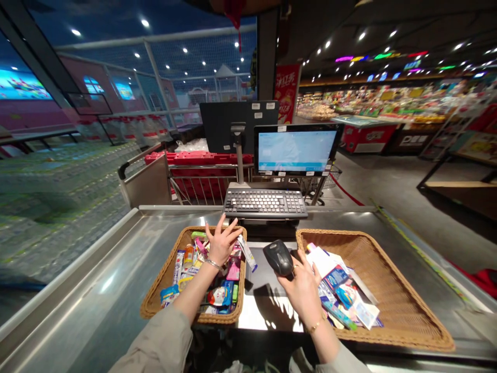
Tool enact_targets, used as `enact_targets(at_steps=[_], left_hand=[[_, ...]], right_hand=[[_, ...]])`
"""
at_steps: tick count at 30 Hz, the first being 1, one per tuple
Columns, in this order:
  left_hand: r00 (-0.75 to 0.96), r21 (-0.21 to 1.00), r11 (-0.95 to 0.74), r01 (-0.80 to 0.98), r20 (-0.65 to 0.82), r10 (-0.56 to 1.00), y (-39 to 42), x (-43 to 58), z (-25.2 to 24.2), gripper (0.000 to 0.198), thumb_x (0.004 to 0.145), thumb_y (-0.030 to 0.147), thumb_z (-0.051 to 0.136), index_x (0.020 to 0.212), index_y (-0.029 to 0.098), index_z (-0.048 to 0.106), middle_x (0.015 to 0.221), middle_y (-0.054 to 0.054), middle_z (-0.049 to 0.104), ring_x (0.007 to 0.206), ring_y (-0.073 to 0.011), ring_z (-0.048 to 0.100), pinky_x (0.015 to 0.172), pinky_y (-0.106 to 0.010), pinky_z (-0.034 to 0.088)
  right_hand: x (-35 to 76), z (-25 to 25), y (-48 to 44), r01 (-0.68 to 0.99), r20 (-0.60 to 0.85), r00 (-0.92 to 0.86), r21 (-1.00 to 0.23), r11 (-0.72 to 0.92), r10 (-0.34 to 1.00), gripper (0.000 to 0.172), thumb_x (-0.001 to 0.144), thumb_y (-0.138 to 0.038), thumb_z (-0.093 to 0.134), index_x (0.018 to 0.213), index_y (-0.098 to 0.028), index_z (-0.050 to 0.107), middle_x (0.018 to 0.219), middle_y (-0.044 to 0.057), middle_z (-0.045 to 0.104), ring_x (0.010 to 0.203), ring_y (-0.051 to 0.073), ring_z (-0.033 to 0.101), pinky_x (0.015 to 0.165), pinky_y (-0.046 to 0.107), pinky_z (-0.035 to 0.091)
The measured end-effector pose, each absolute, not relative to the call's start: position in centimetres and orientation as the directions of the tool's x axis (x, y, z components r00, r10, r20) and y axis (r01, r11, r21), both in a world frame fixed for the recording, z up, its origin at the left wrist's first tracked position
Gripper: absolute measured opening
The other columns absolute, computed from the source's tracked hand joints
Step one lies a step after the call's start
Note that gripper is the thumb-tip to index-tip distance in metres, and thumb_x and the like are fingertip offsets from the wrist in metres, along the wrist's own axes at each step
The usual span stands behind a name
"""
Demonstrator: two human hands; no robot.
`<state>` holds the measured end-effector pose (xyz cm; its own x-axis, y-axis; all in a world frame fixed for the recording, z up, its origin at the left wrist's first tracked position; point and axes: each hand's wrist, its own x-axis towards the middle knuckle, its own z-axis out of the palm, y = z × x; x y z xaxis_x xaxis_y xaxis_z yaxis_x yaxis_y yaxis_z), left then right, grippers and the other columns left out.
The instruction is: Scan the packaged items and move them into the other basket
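My left hand is over the far right part of the left wicker basket, its fingers spread. A thin white and purple packet hangs at the basket's right rim, beside my fingertips; whether they touch it is unclear. Colourful small packets fill that basket. My right hand is wrapped round a black barcode scanner, held between the two baskets. The right wicker basket has packets and white cards heaped in its left half.
A black keyboard stands at the counter's back edge, below a lit screen and a second dark monitor. The steel counter has raised edges. A metal cart is behind it.
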<state>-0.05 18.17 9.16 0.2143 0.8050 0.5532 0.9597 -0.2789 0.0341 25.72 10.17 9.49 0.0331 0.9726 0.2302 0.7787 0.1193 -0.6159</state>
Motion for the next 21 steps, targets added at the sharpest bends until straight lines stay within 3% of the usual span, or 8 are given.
enact_targets(at_steps=[9, 21], left_hand=[[0.175, 0.142, -0.314, 0.939, 0.588, 0.79, 19.1, 2.1, 10.6, 0.035, 0.088, 0.03, 0.054, 0.119, 0.043, 0.063, 0.139, 0.001, 0.056, 0.144, -0.0305, 0.027, 0.111, -0.069, 0.003], [0.232, 0.179, -0.407, 0.896, 0.593, 0.771, 20.7, 6.3, 11.6, 0.033, 0.09, 0.029, 0.052, 0.119, 0.041, 0.063, 0.141, 0.002, 0.054, 0.145, -0.0294, 0.024, 0.111, -0.068, 0.008]], right_hand=[[26.3, 10.4, 9.7, 0.774, 0.239, 0.048, -0.623, 0.115, 0.97, 0.025, 0.077, -0.027, 0.056, 0.097, -0.028, 0.07, 0.129, 0.001, 0.063, 0.14, 0.029, 0.032, 0.113, 0.055, 0.013], [29.9, 10.6, 9.0, 0.807, 0.316, 0.2, -0.59, 0.027, 0.927, 0.018, 0.079, -0.033, 0.059, 0.089, -0.025, 0.073, 0.126, 0.005, 0.065, 0.137, 0.03, 0.037, 0.112, 0.053, 0.014]])
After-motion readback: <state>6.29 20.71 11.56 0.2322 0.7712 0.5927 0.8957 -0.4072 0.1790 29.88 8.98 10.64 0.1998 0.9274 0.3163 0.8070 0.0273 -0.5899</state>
